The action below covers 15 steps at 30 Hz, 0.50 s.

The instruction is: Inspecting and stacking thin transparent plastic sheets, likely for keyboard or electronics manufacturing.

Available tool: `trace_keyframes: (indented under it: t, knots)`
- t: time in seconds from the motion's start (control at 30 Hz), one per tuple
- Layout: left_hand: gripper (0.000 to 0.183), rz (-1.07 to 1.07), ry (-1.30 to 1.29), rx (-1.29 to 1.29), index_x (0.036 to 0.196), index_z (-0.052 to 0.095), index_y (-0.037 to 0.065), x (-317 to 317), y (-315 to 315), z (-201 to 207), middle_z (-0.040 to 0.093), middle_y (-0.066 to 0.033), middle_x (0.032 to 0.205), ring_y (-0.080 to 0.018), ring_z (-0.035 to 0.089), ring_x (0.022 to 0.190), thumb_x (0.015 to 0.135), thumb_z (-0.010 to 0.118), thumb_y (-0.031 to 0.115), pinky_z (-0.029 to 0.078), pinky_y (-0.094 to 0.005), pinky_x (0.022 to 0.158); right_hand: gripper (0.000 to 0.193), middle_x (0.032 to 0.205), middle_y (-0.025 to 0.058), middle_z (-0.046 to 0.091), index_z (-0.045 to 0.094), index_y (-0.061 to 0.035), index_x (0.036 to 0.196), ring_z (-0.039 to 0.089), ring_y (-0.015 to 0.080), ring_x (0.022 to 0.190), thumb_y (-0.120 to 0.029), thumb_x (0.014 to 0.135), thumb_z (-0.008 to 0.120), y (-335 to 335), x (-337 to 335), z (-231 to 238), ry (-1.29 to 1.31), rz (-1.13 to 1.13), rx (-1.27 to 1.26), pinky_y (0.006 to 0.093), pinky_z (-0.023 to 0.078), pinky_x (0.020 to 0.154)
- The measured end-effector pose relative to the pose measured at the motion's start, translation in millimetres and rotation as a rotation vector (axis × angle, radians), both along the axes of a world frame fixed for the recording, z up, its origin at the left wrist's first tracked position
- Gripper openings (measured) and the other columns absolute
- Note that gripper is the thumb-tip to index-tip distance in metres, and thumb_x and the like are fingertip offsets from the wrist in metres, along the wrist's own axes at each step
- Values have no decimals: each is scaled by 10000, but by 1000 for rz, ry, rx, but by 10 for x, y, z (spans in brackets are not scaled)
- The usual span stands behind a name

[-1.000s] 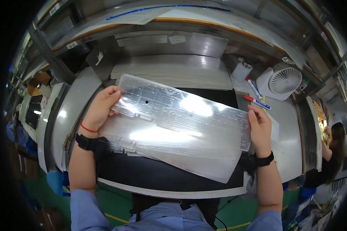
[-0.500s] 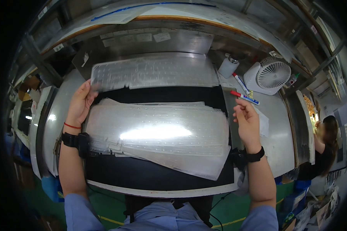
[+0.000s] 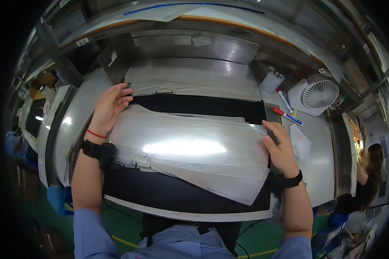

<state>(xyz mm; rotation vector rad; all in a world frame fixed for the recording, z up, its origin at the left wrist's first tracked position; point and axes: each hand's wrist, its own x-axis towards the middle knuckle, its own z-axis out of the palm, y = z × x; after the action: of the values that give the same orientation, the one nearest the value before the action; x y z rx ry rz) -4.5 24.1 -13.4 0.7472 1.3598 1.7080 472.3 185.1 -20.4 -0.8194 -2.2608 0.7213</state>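
Observation:
My left hand [image 3: 111, 108] is beside the left end of the far stack of clear plastic sheets [image 3: 194, 82], palm turned inward. Its fingers are spread, with nothing held. At the right end of the nearer stack of clear sheets [image 3: 190, 129], my right hand [image 3: 282, 149] has its thumb and fingers apart at the top sheet's far corner. Its fingertips appear to touch that edge; I cannot tell how firmly. The nearer sheets lie fanned out, lower ones jutting toward me on the right. Bright glare covers their middle.
A black mat [image 3: 168, 190] lies under the nearer stack. To the right are a red-capped marker [image 3: 287, 116], another marker [image 3: 284, 100], a bottle [image 3: 272, 81], a white fan [image 3: 317, 94] and a crumpled white piece [image 3: 300, 142]. Another person [image 3: 358, 185] works at far right.
The dotted clear sheet my left hand held has come down on the far stack and is released. My right hand has moved to the nearer stack's right corner. The view has shifted slightly.

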Motion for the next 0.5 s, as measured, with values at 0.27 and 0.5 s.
trace_keyframes:
  t: [0.27,0.5]
  knots:
    - [338,18,56,5,1257,541,-13,20,-6,24,658,-110,1134,-144,635,943,1032,506,236,528,-251,837,260,988,6,570,629,-1,1225,537,86,906,-29,976,558,-14,6,-35,378,-155,-236,213,426,833]
    - [311,-61,320,-135,1256,572,-1,132,13,80,660,-95,1184,-144,626,988,1000,536,172,499,-264,879,170,906,-7,560,578,-25,1161,515,65,750,-83,1011,523,22,50,-55,614,-233,-311,214,453,700]
